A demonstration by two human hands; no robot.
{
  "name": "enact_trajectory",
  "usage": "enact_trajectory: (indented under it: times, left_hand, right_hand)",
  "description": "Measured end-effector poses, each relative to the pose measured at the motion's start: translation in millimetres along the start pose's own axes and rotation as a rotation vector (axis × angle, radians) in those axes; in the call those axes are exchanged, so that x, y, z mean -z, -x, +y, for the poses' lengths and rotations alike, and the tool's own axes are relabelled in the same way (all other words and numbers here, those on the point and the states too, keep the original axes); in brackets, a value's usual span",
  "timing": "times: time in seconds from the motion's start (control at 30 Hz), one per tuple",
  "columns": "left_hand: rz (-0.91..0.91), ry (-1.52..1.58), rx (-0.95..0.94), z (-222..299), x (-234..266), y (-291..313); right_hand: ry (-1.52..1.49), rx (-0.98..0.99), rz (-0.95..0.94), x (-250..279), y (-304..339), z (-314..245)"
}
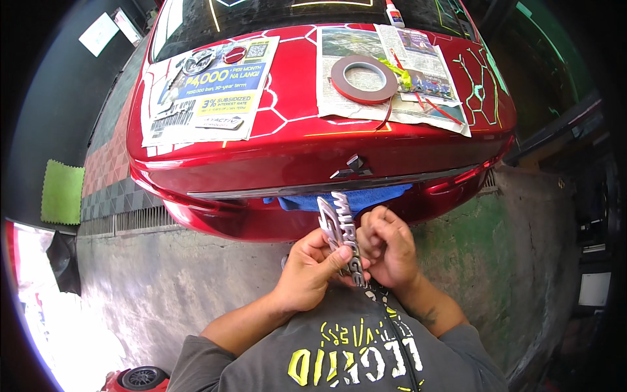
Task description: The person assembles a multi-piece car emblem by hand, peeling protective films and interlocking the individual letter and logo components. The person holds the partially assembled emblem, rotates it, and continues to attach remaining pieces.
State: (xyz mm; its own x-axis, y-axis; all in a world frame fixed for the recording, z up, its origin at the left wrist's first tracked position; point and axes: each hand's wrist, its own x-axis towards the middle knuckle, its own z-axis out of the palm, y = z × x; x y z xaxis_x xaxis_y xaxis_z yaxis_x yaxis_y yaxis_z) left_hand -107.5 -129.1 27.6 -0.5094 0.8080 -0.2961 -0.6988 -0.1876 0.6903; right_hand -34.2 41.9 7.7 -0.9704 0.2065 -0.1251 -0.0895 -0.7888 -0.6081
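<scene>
My left hand (pixel 304 269) is closed round a chrome car emblem (pixel 348 240), its thumb pressed on the raised letters. The emblem is tilted, its top end toward the car. A second shiny silver strip (pixel 328 219) lies alongside it in the same grip. Right beside the emblem, my right hand (pixel 392 249) has its fingers curled in and pressed together; anything between them is hidden. Just beyond both hands, a blue cloth (pixel 385 195) is tucked below the trunk lid of a red car (pixel 294 157).
Newspaper (pixel 339 49) on the trunk carries a double-sided tape roll (pixel 390 88) and red and yellow-green scraps. Another printed sheet (pixel 258 78) at left holds a round chrome emblem (pixel 198 62) and a small badge (pixel 221 122). Farther back stands a white glue bottle (pixel 394 16).
</scene>
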Motion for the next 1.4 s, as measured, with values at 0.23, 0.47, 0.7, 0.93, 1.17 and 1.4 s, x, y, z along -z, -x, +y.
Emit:
enact_trajectory:
  times: [0.23,0.47,0.7,0.93,1.17,1.4]
  left_hand:
    - [0.04,-0.069,0.007,6,1,0]
    - [0.118,-0.147,-0.035,6,-1,-1]
    - [0.128,-0.186,-0.147,-2,4,-5]
    - [0.143,-0.207,-0.259,-7,-2,-11]
    - [0.147,-0.234,-0.301,-6,-8,-10]
    - [0.187,-0.239,-0.236,-14,0,-10]
  right_hand:
    - [0.206,0.282,0.011,12,2,-20]
    - [0.349,0.351,0.161,24,10,-29]
    - [0.459,0.348,0.077,42,24,-27]
    - [0.816,0.265,-0.004,12,26,-11]
    - [0.961,0.288,0.034,8,27,2]
    - [0.96,0.225,0.063,5,31,4]
